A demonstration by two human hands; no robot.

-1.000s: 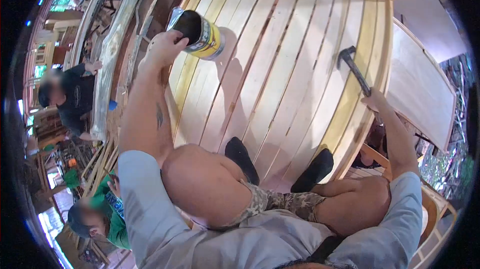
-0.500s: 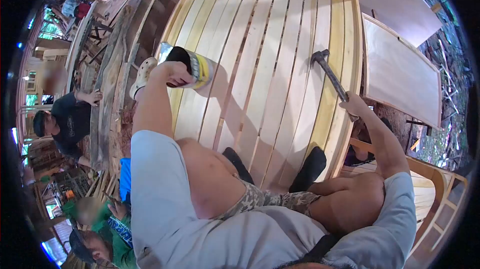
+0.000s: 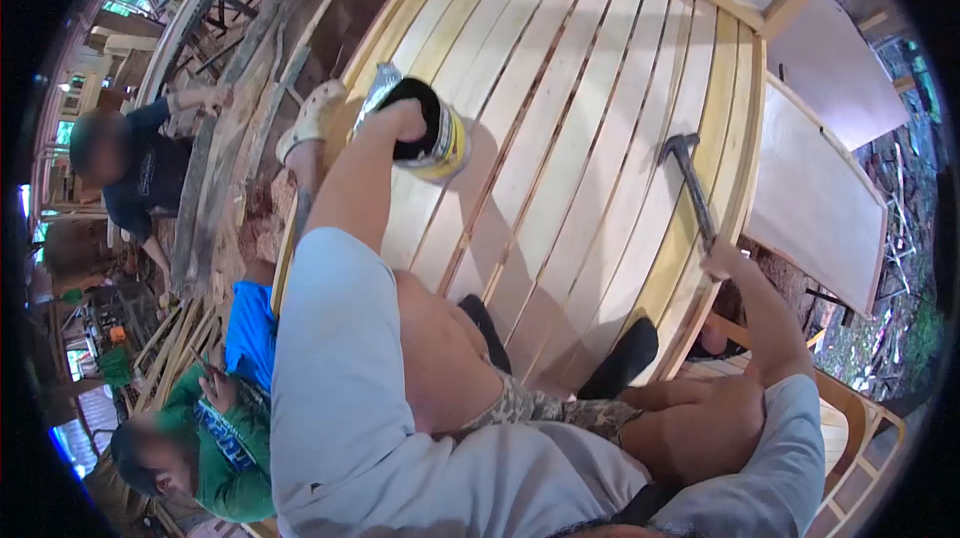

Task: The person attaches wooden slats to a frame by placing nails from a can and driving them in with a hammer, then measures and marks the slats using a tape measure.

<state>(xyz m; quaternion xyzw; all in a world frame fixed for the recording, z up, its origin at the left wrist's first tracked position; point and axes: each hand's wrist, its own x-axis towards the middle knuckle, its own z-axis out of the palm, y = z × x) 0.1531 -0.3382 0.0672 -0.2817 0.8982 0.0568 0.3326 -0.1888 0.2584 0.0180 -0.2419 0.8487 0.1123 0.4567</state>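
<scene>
My left hand (image 3: 403,122) reaches into the mouth of a can (image 3: 453,146) with a yellow label and a dark inside. Its fingers are hidden within the can. The can stands, looking tilted in this view, on a slatted wooden platform (image 3: 540,128). On the right, my right hand (image 3: 728,263) is closed around the handle of a claw hammer (image 3: 693,183). The hammer's head hovers over or rests on the slats near the platform's right rail; I cannot tell which.
My feet in dark socks (image 3: 620,358) are on the slats. A clog (image 3: 312,118) shows beside the left rail. A person in a dark shirt (image 3: 150,168) and one in green (image 3: 225,438) are at left, near rough boards (image 3: 215,188). Pale panels (image 3: 815,203) lie at right.
My left hand has gone deeper into the can. The view has shifted, so the platform, can and hammer sit a little further right. The hammer stays in my right hand.
</scene>
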